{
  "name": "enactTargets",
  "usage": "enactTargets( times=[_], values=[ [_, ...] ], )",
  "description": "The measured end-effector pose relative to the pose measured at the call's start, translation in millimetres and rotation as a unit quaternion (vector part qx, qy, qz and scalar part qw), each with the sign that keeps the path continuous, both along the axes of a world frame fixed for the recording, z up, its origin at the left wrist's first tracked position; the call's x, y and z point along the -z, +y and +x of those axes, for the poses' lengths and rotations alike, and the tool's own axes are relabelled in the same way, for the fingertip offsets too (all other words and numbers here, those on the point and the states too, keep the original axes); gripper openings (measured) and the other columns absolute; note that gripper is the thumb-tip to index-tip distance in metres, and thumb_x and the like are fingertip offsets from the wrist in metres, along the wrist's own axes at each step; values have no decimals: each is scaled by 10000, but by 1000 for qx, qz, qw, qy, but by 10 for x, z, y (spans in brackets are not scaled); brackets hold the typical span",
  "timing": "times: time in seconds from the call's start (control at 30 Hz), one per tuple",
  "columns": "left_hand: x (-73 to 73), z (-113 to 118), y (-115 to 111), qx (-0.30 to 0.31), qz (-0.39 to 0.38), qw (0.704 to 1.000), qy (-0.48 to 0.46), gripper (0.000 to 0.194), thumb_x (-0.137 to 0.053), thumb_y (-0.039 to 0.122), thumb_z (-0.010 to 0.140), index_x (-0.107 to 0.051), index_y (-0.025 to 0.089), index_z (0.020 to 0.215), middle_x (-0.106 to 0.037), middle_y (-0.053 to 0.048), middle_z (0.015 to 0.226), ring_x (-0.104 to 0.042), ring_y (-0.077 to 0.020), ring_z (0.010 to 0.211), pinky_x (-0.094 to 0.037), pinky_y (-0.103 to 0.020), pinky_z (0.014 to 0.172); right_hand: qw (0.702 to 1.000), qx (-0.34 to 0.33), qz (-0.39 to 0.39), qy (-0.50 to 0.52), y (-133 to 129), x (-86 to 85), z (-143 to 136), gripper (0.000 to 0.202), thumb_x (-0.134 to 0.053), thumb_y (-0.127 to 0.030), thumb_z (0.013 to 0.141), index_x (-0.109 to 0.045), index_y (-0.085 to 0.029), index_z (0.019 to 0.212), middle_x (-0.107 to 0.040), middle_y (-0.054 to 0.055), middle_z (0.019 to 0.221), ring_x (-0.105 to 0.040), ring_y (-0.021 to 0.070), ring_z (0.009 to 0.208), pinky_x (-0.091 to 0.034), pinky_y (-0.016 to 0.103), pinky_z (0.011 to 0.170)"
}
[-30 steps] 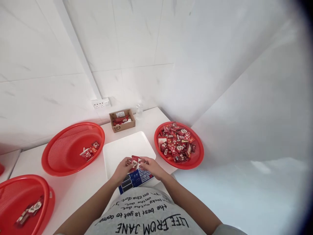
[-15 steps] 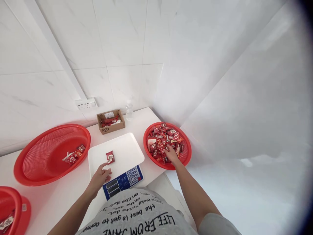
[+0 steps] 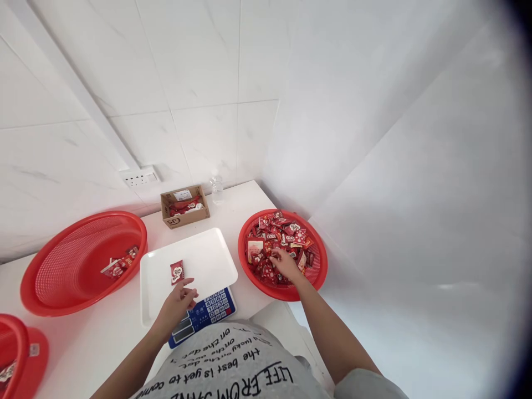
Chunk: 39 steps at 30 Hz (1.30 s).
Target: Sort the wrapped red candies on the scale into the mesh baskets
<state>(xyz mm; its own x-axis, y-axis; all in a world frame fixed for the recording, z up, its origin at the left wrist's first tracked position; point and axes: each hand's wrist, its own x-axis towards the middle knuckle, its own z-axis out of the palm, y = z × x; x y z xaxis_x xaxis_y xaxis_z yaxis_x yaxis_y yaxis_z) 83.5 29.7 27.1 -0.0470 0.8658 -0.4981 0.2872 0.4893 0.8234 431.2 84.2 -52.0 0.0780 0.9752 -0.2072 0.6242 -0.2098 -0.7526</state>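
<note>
My left hand [image 3: 180,302] is over the front of the white weighing tray [image 3: 216,249], fingers apart and holding nothing. Just beyond its fingertips, a small red packet [image 3: 177,271] with a white label lies flat on the tray. Partly under that hand and arm is the blue scale panel [image 3: 216,306] with keys and displays. My right hand [image 3: 286,266] reaches into the right red basket [image 3: 245,277], on top of many small red packets [image 3: 291,227]. Its fingers are curled together among them; what they pinch, if anything, is not clear.
Left of the scale stands a large red basket [image 3: 62,271] with a few packets. Another red basket [image 3: 20,354] is cut off at the lower left. Behind the tray are a cardboard box [image 3: 183,220] with red packets and a clear bottle [image 3: 216,188], near the wall.
My right hand has shifted slightly left and curled its fingers over the packets. My left hand moved a little right and up relative to the tray. The view shifted slightly.
</note>
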Motion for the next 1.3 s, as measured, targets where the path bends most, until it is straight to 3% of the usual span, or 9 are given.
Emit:
enactTargets(
  times=[0.1,0.23,0.4,0.57,0.63,0.77,0.9,1.07,1.3],
  values=[
    [-29,133,-7,-8,-4,1000,4,543,-593,451,641,-503,158,1089,-629,-14,706,-596,-169,617,-490,-343,660,995,32,63,-67,183,59,69,449,-470,-301,783,-492,-173,1213,-448,106,1301,-392,225,1216,-323,373,998],
    [-89,309,-16,-19,-24,999,8,516,-583,440,652,-500,175,1086,-626,-10,722,-597,-164,625,-493,-334,658,991,-33,37,-126,329,119,40,516,-531,-317,757,-470,-194,1254,-345,94,1385,-251,270,1297,-251,416,1039],
    [-115,486,-46,-33,-44,998,5,502,-575,444,669,-496,183,1091,-620,-12,756,-592,-154,640,-491,-316,661,980,-148,42,-128,168,83,62,326,-520,-274,775,-607,-182,1076,-493,95,1242,-387,243,1187,-303,372,989],
    [-148,597,-64,-34,-46,998,9,486,-558,442,686,-501,187,1096,-613,-9,757,-584,-149,651,-486,-313,677,973,-197,-41,-109,-119,16,161,212,-499,-291,798,-642,-188,915,-640,71,931,-560,206,902,-393,319,819],
    [-198,631,-44,-28,-46,998,14,482,-555,443,687,-505,190,1093,-618,-13,772,-587,-153,662,-484,-314,679,977,-183,-57,-91,-149,17,198,241,-470,-300,815,-626,-180,954,-635,72,942,-569,196,876,-403,298,792],
    [-307,693,12,-5,-43,999,28,486,-548,443,687,-498,193,1100,-611,-11,788,-589,-152,673,-480,-306,681,987,-81,-8,-141,-34,44,236,388,-429,-266,828,-516,-151,1188,-512,123,1197,-465,222,1096,-345,314,911],
    [-286,743,-11,-12,-19,1000,22,488,-540,452,681,-502,187,1090,-606,-16,782,-580,-150,665,-477,-309,680,977,-53,-4,-205,116,43,159,491,-457,-280,815,-430,-153,1288,-499,128,1226,-407,266,1131,-312,354,929],
    [-152,791,-130,-35,-10,999,20,506,-541,476,664,-514,181,1075,-604,-14,742,-571,-151,639,-465,-302,641,972,-17,-19,-234,183,36,9,478,-537,-290,769,-477,-182,1231,-566,120,1146,-425,285,1096,-329,375,866],
    [-123,807,-162,23,-30,999,3,451,-534,470,697,-520,196,1054,-597,-14,777,-570,-150,694,-459,-292,676,995,15,-62,-80,92,111,100,245,-502,-222,756,-608,-204,976,-650,21,806,-580,173,756,-399,275,717]
  ],
)
